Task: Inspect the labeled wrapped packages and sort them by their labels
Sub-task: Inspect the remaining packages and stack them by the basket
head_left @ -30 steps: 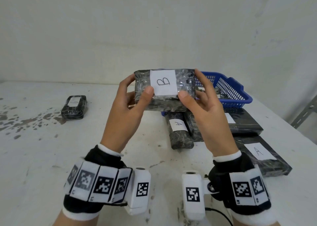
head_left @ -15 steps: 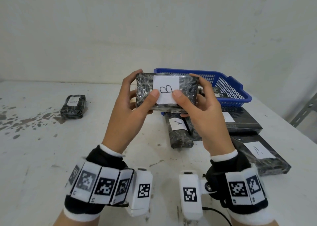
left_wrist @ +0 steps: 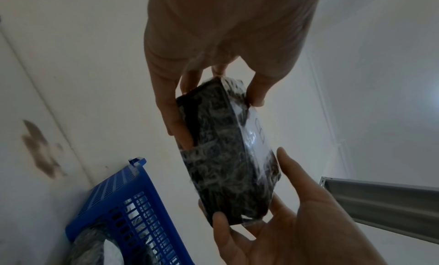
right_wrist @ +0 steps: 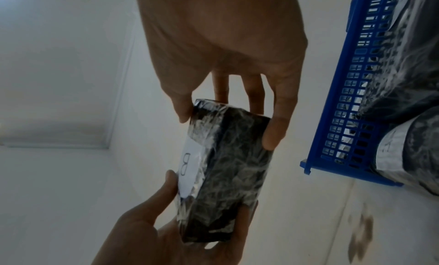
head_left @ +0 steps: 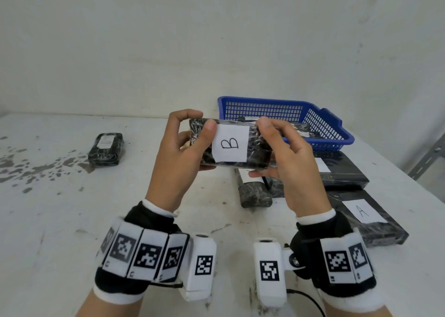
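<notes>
Both hands hold a black film-wrapped package above the table, its white label marked B turned up toward me. My left hand grips the package's left end, thumb on top beside the label. My right hand grips the right end, thumb on top and fingers underneath. The left wrist view shows the package pinched between the left thumb and fingers. The right wrist view shows the package and its B label from the side.
A blue mesh basket at the back right holds more wrapped packages. In front of it lie a small wrapped package, a flat black package and a package labelled A. Another labelled package lies alone at left.
The package has come down from in front of the wall to nearer the table and tilted flatter. Both thumbs have shifted off the label to its sides.
</notes>
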